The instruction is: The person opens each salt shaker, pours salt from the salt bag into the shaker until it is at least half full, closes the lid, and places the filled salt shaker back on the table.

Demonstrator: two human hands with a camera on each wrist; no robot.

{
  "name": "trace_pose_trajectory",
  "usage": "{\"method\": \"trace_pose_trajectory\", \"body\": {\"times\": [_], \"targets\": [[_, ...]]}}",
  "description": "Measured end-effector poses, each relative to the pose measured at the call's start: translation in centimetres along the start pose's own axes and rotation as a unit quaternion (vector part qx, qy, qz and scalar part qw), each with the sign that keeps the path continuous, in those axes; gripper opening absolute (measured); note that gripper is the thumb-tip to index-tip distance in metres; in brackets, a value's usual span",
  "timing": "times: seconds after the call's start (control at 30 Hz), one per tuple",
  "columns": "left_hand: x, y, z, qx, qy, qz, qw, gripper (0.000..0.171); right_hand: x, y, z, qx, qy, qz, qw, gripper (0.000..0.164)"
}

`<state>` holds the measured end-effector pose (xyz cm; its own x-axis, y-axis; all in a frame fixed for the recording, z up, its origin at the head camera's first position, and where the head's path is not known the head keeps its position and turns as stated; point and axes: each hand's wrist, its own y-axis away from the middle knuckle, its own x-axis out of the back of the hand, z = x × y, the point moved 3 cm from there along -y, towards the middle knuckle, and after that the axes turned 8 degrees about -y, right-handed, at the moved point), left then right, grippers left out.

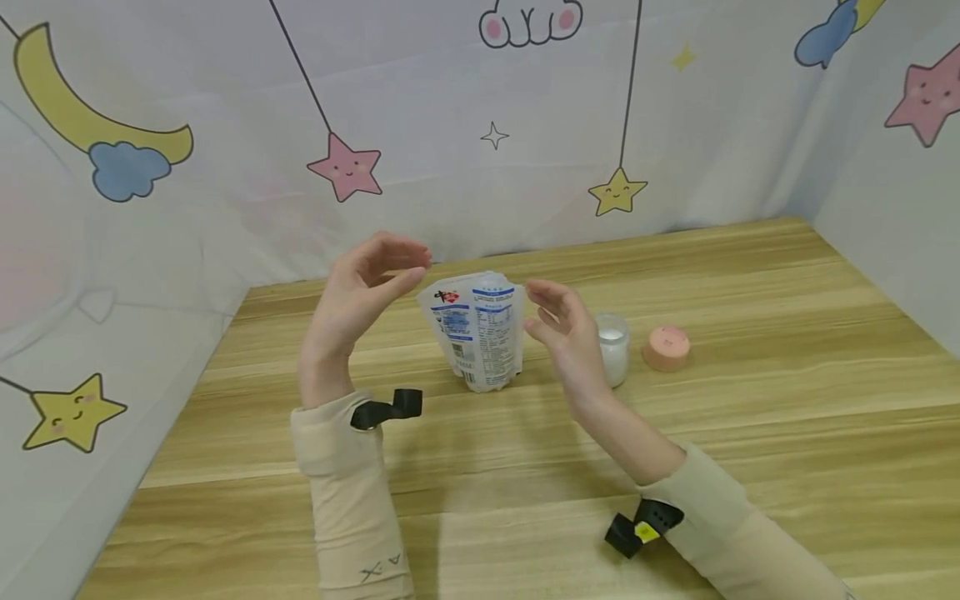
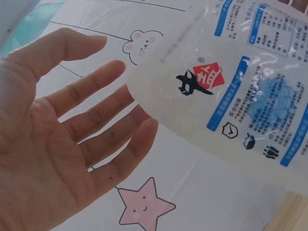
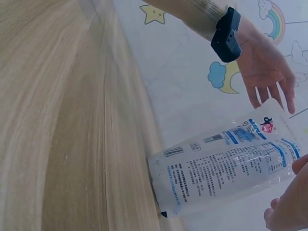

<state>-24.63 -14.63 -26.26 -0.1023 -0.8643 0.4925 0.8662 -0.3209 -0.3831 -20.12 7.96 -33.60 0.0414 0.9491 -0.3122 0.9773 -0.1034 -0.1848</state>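
Observation:
A white printed salt bag (image 1: 480,333) stands upright on the wooden table, its printed back toward me. My left hand (image 1: 367,292) is raised at the bag's upper left, fingers apart and bent, holding nothing. In the left wrist view, the fingertips of the left hand (image 2: 82,125) lie close to the bag's corner; whether they touch cannot be told. My right hand (image 1: 566,342) is at the bag's upper right edge with loosely bent fingers. The right wrist view shows only part of the right hand (image 3: 291,202), beside the bag (image 3: 216,163); contact is unclear.
Behind the right hand stands a clear glass jar (image 1: 615,350) with white contents, partly hidden. A round pink lid (image 1: 667,347) lies to its right. White cloth (image 1: 495,200) printed with stars and clouds hangs around the table (image 1: 750,367).

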Motion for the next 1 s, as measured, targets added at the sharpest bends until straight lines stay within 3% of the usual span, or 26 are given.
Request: {"method": "trace_pose_trajectory", "body": {"times": [0.43,1.0], "targets": [[-0.6,-0.2,1.7,-0.029,0.02,0.012,0.9993,0.03,0.4,0.4,-2.0,0.014,-0.022,0.0,1.0,0.047],[-1.3,-0.4,2.5,-0.059,0.026,0.002,0.9979,0.033,1.7,0.7,-3.6,0.061,0.022,-0.024,0.998,0.046]]}}
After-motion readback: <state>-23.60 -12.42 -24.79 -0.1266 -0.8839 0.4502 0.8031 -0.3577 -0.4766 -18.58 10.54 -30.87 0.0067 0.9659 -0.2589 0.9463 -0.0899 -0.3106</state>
